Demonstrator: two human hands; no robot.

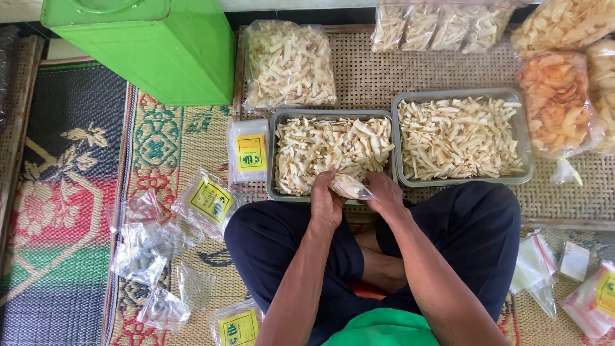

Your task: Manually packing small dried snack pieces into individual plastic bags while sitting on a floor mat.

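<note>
Now small chip bag (pixel 349 187) pinched between left grip (pixel 327 202), right grip (pixel 384 194).

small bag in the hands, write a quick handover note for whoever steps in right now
Left hand and right hand together hold a small clear bag partly filled with pale chips, over the near edge of the left metal tray.
Both trays, the right metal tray too, are full of chips.
Done: a few labelled packs lie at left.
Left: empty bags on the mat.
</note>
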